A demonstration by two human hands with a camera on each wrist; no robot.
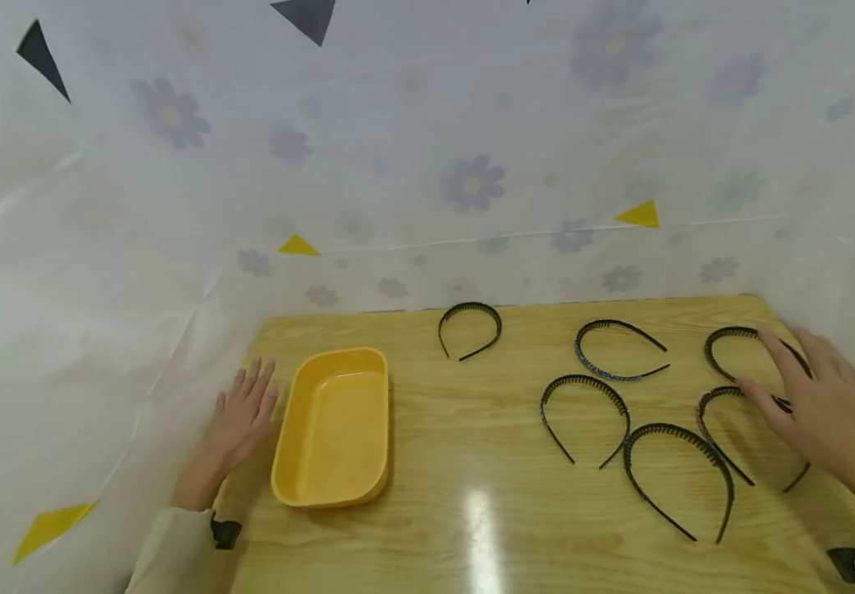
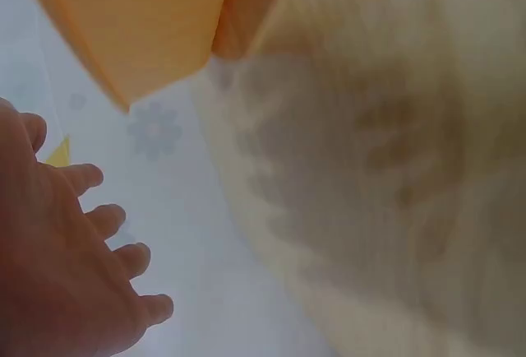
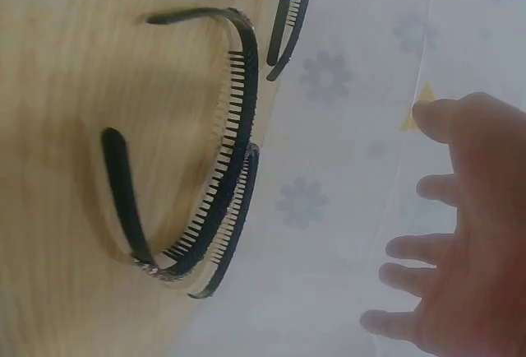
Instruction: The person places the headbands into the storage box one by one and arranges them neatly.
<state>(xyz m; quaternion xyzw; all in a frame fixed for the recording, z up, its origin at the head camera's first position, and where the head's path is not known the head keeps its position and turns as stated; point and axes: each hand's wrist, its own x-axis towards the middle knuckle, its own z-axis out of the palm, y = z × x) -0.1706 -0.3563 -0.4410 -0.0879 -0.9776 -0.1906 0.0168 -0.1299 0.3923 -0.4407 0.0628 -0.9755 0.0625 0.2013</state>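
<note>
Over the right end of the wooden bench (image 1: 427,462), the right hand (image 1: 824,396) was spread, its fingers straight and apart, gripping nothing. Beneath it, partly covered in the head view, were two black headbands, the upper-right headband (image 1: 708,351) and the lower-right headband (image 1: 702,412). The right wrist view showed a gap between the fingers and the bands, which had comb teeth along their inner side.

Just left of that pair, the front headband (image 1: 665,428) had its arch pointing away from the person, and the middle headband (image 1: 583,379) lay up against its left side. Behind these, the sideways headband (image 1: 606,374) had glitter along its curve and its open ends toward the right. Well apart from the others, the back headband (image 1: 470,306) lay near the bench's far edge.

At the other end, the left hand (image 1: 240,417) was also spread, holding nothing, just beside the yellow tray (image 1: 334,429); whether it touched the bench could not be told. A pale flower-printed sheet (image 1: 398,124) rose behind the bench, with yellow triangles (image 1: 639,214) and dark triangles (image 1: 309,16) on it.
</note>
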